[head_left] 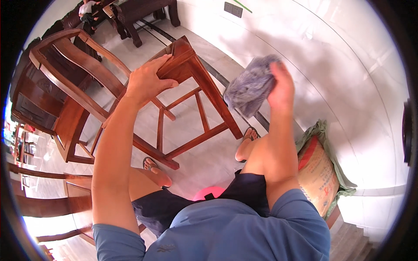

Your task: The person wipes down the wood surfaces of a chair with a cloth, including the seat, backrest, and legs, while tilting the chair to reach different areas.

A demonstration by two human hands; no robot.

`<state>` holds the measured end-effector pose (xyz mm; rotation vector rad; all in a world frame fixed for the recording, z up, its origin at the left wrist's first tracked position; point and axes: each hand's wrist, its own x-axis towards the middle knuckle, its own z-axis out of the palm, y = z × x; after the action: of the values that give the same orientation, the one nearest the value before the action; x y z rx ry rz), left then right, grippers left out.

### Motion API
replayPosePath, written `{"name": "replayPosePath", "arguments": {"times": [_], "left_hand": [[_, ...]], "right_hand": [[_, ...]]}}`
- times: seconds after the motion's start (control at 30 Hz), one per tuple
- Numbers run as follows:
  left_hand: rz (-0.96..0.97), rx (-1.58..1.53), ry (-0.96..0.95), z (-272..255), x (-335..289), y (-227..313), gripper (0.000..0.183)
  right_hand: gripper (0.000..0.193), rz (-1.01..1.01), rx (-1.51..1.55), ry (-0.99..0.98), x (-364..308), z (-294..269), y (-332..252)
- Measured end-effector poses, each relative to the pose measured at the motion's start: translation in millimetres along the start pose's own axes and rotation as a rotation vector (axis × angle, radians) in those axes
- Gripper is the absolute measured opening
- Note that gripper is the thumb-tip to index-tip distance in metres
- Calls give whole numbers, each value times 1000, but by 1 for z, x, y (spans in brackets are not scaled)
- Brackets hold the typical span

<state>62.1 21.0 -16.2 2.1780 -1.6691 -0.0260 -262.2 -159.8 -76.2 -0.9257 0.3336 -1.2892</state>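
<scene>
In front of me a reddish-brown wooden chair (208,94) is tipped, its slatted back to the left and its legs toward me. My left hand (149,79) grips the edge of its seat, with the thumb along the near side and the fingers over the top. A bunched grey, fluffy cloth (251,85) is in my right hand (282,86), held up right of the chair and apart from it. That hand is slightly blurred, and the cloth hides some of its fingers.
Another wooden chair (48,102) stands behind on the left, and more wooden furniture (45,204) is at lower left. A full printed sack (320,174) leans by the white wall (348,87) on the right. A person (88,11) sits far back. Between my feet is something pink (209,192).
</scene>
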Motion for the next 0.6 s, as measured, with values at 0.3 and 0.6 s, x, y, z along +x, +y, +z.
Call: {"name": "replayPosePath", "arguments": {"times": [0.3,0.6], "left_hand": [[15,-3,-53,0,5,-4,86],[15,-51,-64,6,9,8,86]], "right_hand": [[48,58,233,-136,4,-33,91],[35,370,519,33,-25,6,87]]}}
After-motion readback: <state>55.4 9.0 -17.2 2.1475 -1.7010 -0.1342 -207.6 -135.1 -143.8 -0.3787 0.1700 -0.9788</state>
